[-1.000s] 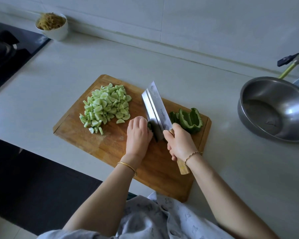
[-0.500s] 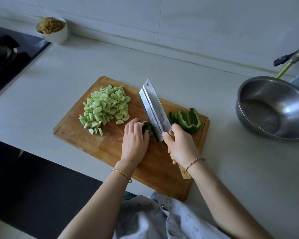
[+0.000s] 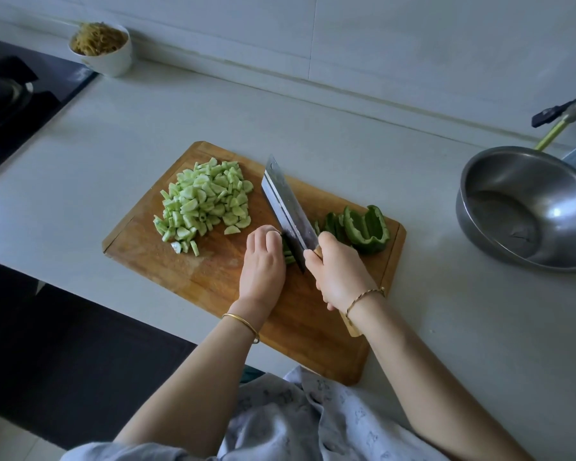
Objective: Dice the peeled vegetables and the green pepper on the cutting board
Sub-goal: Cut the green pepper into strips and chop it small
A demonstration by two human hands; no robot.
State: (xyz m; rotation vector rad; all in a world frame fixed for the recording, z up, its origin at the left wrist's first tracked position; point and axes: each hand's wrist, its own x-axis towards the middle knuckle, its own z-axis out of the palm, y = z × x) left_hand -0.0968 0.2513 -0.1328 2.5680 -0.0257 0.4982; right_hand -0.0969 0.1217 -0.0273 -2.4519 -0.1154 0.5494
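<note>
Our left hand [image 3: 263,261]: fingers curled over pepper strips [image 3: 288,253] | our right hand [image 3: 340,274]: closed round cleaver [image 3: 286,207] (blade beside left knuckles)

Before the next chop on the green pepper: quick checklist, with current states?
1. Right hand grips the steel cleaver by its wooden handle: ok.
2. Left hand holds the dark green pepper strip, fingers curled: ok.
3. Left fingertips clear of the blade edge: cannot tell, they sit right against it.
4. Pale green diced vegetable pile clear of the blade: ok.
5. Wooden cutting board near corner fully on the counter: cannot tell, clothing hides it.
</note>
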